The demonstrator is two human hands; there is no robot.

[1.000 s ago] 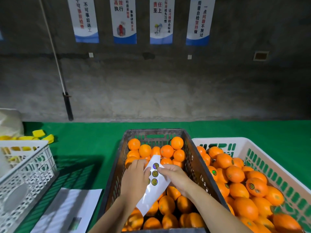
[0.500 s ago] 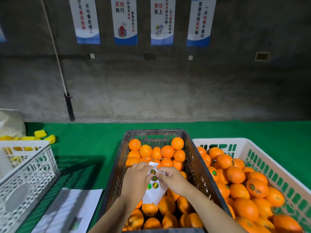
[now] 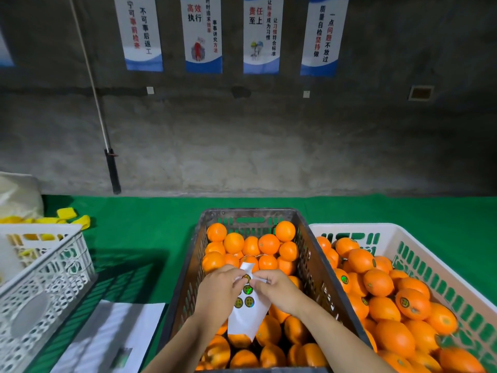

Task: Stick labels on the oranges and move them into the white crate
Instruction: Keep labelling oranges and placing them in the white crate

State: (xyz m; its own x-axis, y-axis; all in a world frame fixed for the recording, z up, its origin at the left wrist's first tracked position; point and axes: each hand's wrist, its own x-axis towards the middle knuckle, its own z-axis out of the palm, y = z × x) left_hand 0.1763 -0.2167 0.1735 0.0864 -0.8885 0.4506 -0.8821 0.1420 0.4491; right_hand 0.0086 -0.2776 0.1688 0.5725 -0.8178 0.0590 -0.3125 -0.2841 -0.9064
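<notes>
A: What are the hands doing?

B: The left hand [image 3: 219, 288] and the right hand [image 3: 277, 289] meet over the near half of the dark crate [image 3: 185, 286]. Both pinch the top of a white label sheet [image 3: 248, 316]. The left fingers curl round its left edge. The right thumb and forefinger close at the topmost round label. The sheet hangs between the wrists, above the unlabelled oranges [image 3: 251, 244].

A: And the room around them, left to right?

B: At the far left is a white lattice basket [image 3: 40, 286], with a paper sheet [image 3: 107, 337] on the green mat [image 3: 139, 230] just beside it. A band of mat shows between the basket and the dark crate, and a wider band runs from the crates' far ends to the wall. The white crate [image 3: 349, 227] stands just right of the dark one. I cannot tell whether their walls touch. The labelled oranges [image 3: 382, 281] in it are piled close to the rim.

A: What is hard to make out?

B: The fingertips hide whether a label has lifted off. The forearms cover some of the oranges in the near part of the dark crate. The bottom edge of the view cuts off both crates' near ends, and the left edge cuts the basket. The yellow pieces [image 3: 70, 215] sit partly behind the basket. The print on the paper is blurred.
</notes>
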